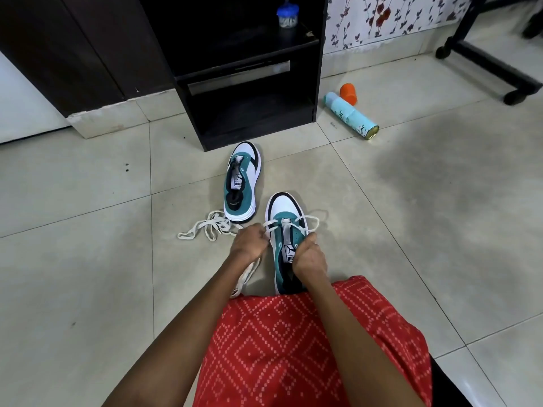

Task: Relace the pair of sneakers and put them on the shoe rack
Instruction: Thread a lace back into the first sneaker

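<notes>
Since a lace crosses only the toe-end eyelets of one shoe, the task looks barely begun. A pale tiled floor (88, 289) fills the view, seen from above by a seated person with a red patterned cloth (308, 342) over the lap.

At the top stands a black rack (318, 83); neither shoe is on it. A small blue tub (288, 14) sits on an upper shelf.

Two white and teal sneakers lie on the floor before the rack, toes pointing toward it. The far sneaker (242, 183), just short of the rack's foot, shows no lace. The near sneaker (286, 239) lies to its right, its heel by the lap.

A white lace (305, 223) crosses the near sneaker once, with a loop standing out on the right. The left hand (249, 242) is closed in a pinch on this lace at the shoe's left edge. A pale strip, seemingly more lace, trails from under that hand toward the lap. The right hand (310, 257) has its fingers curled on the shoe's right edge beside the tongue. Whether it also holds lace cannot be told.

A loose lace (205, 227) lies tangled on the floor left of the near sneaker, just behind the far one's heel.

By my reading, what remains is most of the near sneaker, all of the far sneaker, then setting both on the rack.

Right of the rack a can (351, 116) lies on its side, an orange cap (348, 94) just beside it.
</notes>
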